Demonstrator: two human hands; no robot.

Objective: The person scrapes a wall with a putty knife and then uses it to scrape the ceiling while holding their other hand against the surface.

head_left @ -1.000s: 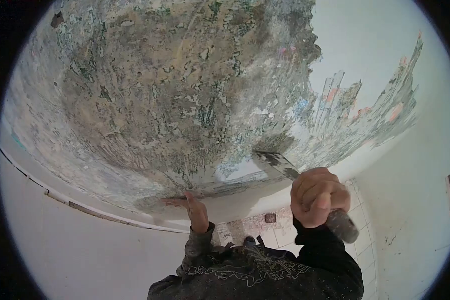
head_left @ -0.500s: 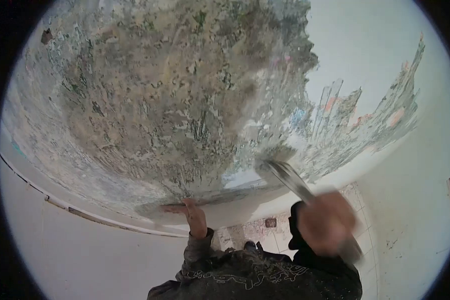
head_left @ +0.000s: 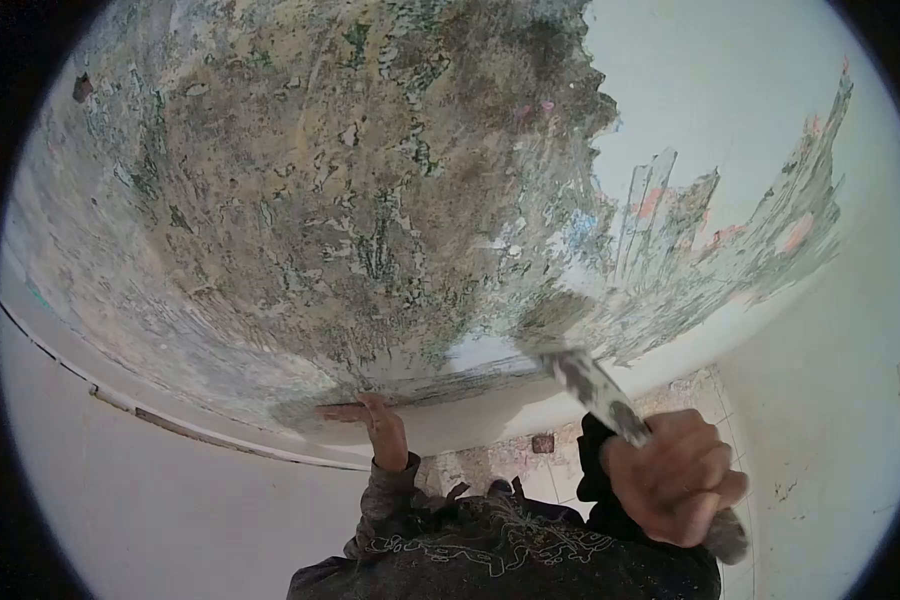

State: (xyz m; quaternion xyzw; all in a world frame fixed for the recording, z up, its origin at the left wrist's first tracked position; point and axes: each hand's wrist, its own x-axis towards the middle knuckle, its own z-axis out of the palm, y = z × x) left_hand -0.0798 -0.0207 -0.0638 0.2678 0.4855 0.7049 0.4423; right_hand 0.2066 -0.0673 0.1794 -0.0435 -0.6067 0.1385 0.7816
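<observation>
In the head view, my right hand (head_left: pixel 675 475) is wrapped round the handle of a metal scraper (head_left: pixel 592 392). Its flat blade is speckled with pale residue and points up and left, the tip at the lower part of the wall; whether it touches cannot be told. The blunt handle end shows below my fist. My left hand (head_left: pixel 378 430) lies against the wall's lower edge, fingers stretched to the left and thumb up, holding nothing. Before both hands, the wall (head_left: pixel 340 170) is rough, grey-brown and patchy where its coating is gone.
Smooth white coating (head_left: pixel 710 90) still covers the wall at upper right, with a jagged border. A small brown block (head_left: pixel 542 444) lies on the debris-strewn tiled floor (head_left: pixel 570 470) below. A plain side wall (head_left: pixel 810 430) stands at right. A dark trim strip (head_left: pixel 185 430) runs at lower left.
My right hand has shifted slightly right and down, and the scraper has turned so its flat face shows. My left hand stays against the wall. The view has shifted a little.
</observation>
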